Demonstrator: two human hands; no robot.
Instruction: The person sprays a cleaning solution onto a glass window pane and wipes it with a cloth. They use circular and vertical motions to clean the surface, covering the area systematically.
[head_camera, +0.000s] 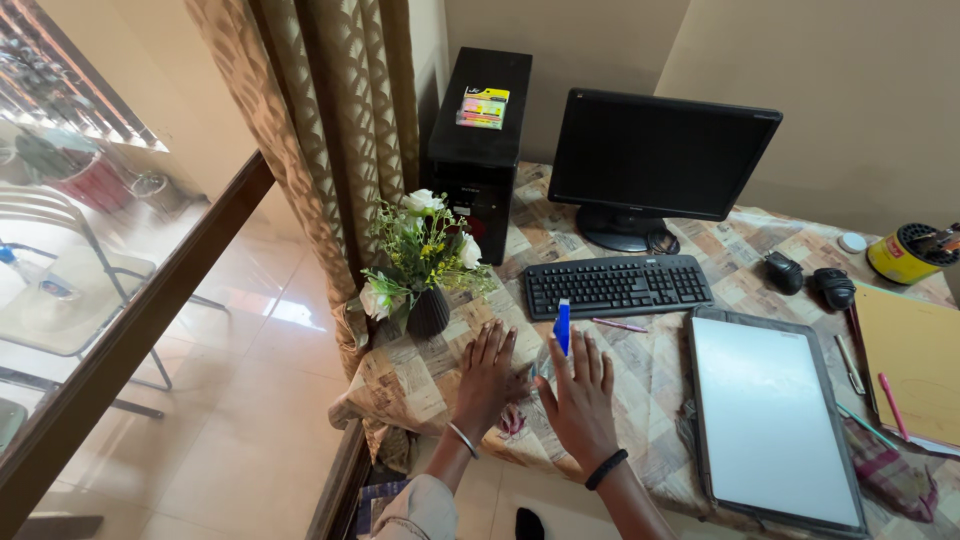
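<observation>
My left hand lies flat, palm down, on the patterned tablecloth near the desk's front edge, with a silver bangle on the wrist. My right hand is beside it, fingers straight and slightly apart, with a black band on the wrist. A small clear bottle with a blue top stands between the hands, right at my right hand's thumb and index finger. I cannot tell whether the hand grips it. A dark vase of white flowers stands just left of my left hand.
A black keyboard, monitor and computer tower stand behind. A white board in a dark frame lies to the right, with pens, a yellow folder, a mouse and a yellow pen cup. A curtain hangs on the left.
</observation>
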